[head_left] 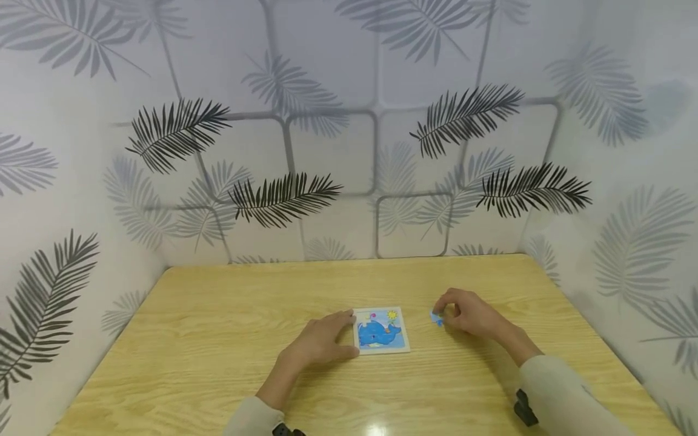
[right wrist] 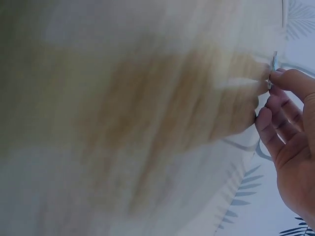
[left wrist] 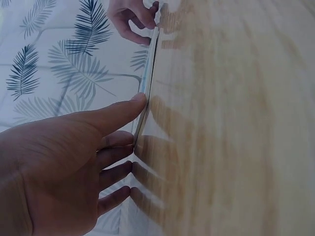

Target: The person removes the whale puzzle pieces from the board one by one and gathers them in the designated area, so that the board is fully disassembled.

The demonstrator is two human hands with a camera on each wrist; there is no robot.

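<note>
A square whale puzzle with a white border lies flat on the table in the head view. It shows a blue whale under a yellow sun. My left hand touches its left side, the thumb at the near corner and a fingertip at the far one. Seen from the left wrist, the fingers of that hand are fairly straight along the thin board edge. To the right of the board, my right hand pinches a small blue puzzle piece between thumb and fingers. The right wrist view shows the piece edge-on.
A light wood-grain table carries everything. Behind and at both sides of it rises a pale covering printed with grey and black leaves. A dark strap piece sits at the right sleeve.
</note>
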